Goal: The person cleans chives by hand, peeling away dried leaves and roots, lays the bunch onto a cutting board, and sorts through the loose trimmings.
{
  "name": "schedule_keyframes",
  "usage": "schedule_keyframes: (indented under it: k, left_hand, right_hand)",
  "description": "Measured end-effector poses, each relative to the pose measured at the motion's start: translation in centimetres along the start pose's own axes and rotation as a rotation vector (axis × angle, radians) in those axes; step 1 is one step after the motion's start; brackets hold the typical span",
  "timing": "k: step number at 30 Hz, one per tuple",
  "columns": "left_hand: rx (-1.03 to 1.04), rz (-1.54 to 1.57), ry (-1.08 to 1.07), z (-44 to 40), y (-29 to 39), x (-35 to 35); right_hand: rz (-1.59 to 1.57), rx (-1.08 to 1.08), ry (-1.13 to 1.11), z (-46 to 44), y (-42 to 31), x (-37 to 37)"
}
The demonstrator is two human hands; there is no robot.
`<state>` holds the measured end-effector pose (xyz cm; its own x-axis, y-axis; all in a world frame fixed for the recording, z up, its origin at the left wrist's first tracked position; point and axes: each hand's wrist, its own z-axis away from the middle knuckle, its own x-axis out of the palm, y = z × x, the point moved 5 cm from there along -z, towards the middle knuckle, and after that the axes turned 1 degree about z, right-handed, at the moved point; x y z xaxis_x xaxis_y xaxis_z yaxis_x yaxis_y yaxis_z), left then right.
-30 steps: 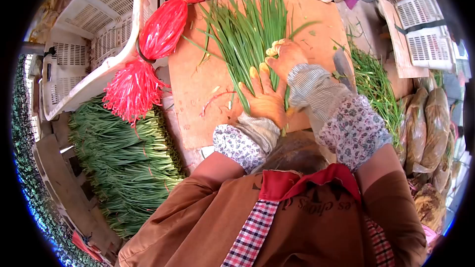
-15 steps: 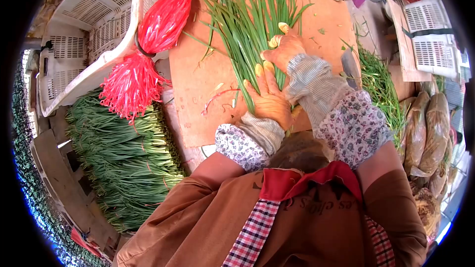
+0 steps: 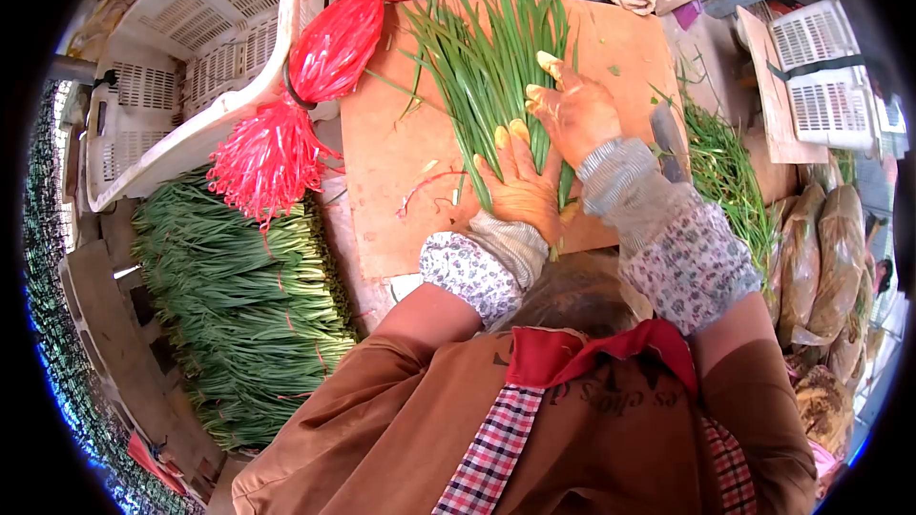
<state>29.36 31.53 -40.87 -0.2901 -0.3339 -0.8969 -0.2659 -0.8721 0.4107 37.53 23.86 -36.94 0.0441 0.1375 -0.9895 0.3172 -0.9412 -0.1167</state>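
Long green leafy stalks (image 3: 491,67) lie fanned out on an orange-brown board (image 3: 391,153), their leaf tips toward the far edge. My left hand (image 3: 520,191), in an orange glove with yellow fingertips, rests flat over the lower part of the stalks with its fingers spread. My right hand (image 3: 575,113), gloved the same way, is just right of the stalks, fingers apart, with nothing seen in it. The lower ends of the stalks are partly hidden under my left hand. A dark blade (image 3: 670,141) lies at the board's right edge.
Stacked green bundles (image 3: 248,315) lie at the left, below a white crate (image 3: 143,124) with red plastic strands (image 3: 334,48) hanging by it. Loose greens (image 3: 725,172) lie right of the board, near wrapped bundles (image 3: 830,257) and another white crate (image 3: 825,76).
My right hand has drawn back rightward from the stalks and its fingers have parted. My left hand stays on the stalks. The view has shifted slightly.
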Motion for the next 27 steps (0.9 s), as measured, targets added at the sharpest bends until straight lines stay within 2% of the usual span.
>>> schedule_keyframes:
  k: [1,2,4,5,6,8,10,13,16,18,20,21,23,25,27]
  left_hand:
    - [-0.010,-0.058,-0.083,0.1,0.0,-0.1]
    - [-0.021,-0.115,-0.166,0.1,0.0,-0.4]
    - [0.005,-0.103,-0.266,0.1,0.0,0.1]
    - [0.009,-0.088,-0.207,0.3,-0.1,0.2]
    - [0.016,-0.074,-0.145,0.4,-0.1,0.1]
    - [-0.001,-0.056,-0.050,0.3,-0.2,0.4]
    - [-0.010,-0.122,-0.035,0.3,-0.1,0.6]
    - [-0.001,-0.132,-0.022,0.2,0.2,0.4]
    - [0.015,-0.144,-0.005,0.7,0.6,0.1]
    - [0.035,-0.084,0.056,0.7,0.8,-0.1]
    - [0.049,-0.075,0.113,1.1,1.2,0.1]
    - [0.050,-0.094,0.143,1.3,1.3,0.0]
    - [0.040,-0.152,0.085,1.9,2.2,-0.9]
    - [0.085,-0.226,0.074,1.7,2.8,0.1]
    - [0.049,-0.294,0.073,1.3,2.4,1.4]
  right_hand:
    - [-0.039,-0.021,0.051,0.7,-1.7,-2.2]
    - [-0.770,0.261,0.083,1.8,-1.0,-0.5]
    - [-0.652,-0.005,0.082,3.2,-2.4,0.0]
    - [-0.590,-0.130,0.082,3.8,-3.4,-0.7]
    - [-1.040,0.340,-0.318,4.8,-2.5,0.9]
    - [-1.031,0.507,-0.189,5.2,-0.6,2.4]
    - [-1.477,1.054,-0.485,6.9,-0.1,3.3]
    - [-1.201,0.906,-0.792,10.3,0.8,0.1]
    - [-1.277,0.945,-0.505,15.6,2.5,-5.4]
    - [-1.049,0.958,-0.287,20.3,4.4,-10.5]
    - [-1.099,1.017,0.073,28.4,8.0,-13.0]
    - [-1.157,1.145,0.235,33.5,9.6,-13.7]
    - [-1.153,1.295,0.401,44.1,11.5,-14.5]
    - [-1.017,1.404,0.613,52.8,10.7,-13.7]
    - [0.043,1.483,0.054,60.3,9.4,-14.4]
